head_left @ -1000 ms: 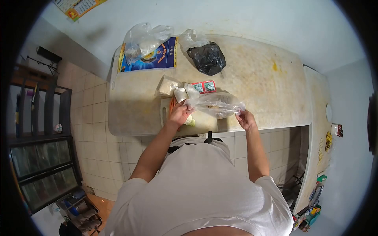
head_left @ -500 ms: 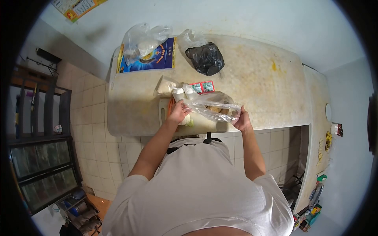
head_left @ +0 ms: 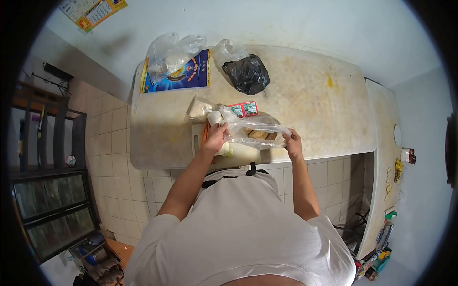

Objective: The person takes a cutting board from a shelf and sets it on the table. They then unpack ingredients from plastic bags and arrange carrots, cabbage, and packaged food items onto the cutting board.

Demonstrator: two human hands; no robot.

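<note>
Between my hands a clear plastic bag [head_left: 248, 139] is stretched with its mouth apart. Brown pieces of food [head_left: 258, 134] show inside it; their kind I cannot make out. My left hand [head_left: 216, 137] is closed on the bag's left edge, and my right hand [head_left: 292, 142] pinches its right edge. Beneath the bag lies a pale cutting board [head_left: 245, 152]. Carrots [head_left: 205, 132] and a pale green vegetable [head_left: 225, 149] lie by my left hand. Just beyond are small bags of white powder [head_left: 214, 117], a bag of beige powder [head_left: 201, 108] and red-green sachets [head_left: 244, 109].
At the table's back are a black plastic bag [head_left: 247, 75], a clear bag [head_left: 174, 59] and a blue printed sheet [head_left: 191, 74]. The stained table [head_left: 315, 105] meets a wall behind. A side counter [head_left: 379, 167] runs along the right; a dark rack [head_left: 47, 181] stands left.
The bag's mouth is spread a little wider, and the brown pieces inside show more clearly. My right hand has shifted slightly. The camera view has tilted a little.
</note>
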